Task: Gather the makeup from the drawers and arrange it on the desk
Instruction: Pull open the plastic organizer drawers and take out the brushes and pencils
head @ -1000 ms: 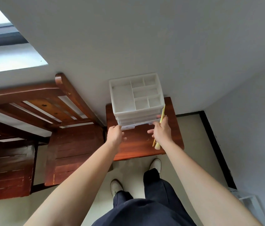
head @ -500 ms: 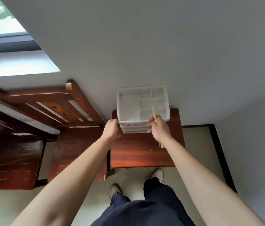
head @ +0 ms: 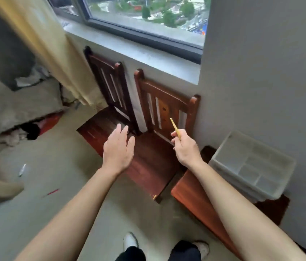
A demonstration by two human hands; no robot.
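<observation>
A thin yellow makeup pencil (head: 175, 129) sticks up from my right hand (head: 184, 147), which is closed around its lower end in front of a wooden chair. My left hand (head: 118, 148) hovers flat and empty, fingers spread, over the gap between two chairs. The white plastic drawer unit (head: 251, 166) with its divided top tray sits at the right on a low wooden stool (head: 195, 200) against the wall, away from both hands.
Two dark wooden chairs (head: 156, 159) (head: 109, 110) stand under the window (head: 148, 19). A beige curtain (head: 54, 53) hangs at left. Clutter and cloth (head: 26, 129) lie on the floor at left, with a small white item (head: 22, 170) and a red stick (head: 52, 192).
My view has swung left from the drawer unit toward the chairs and window. Both hands have left the drawer unit; my right hand still carries the yellow pencil.
</observation>
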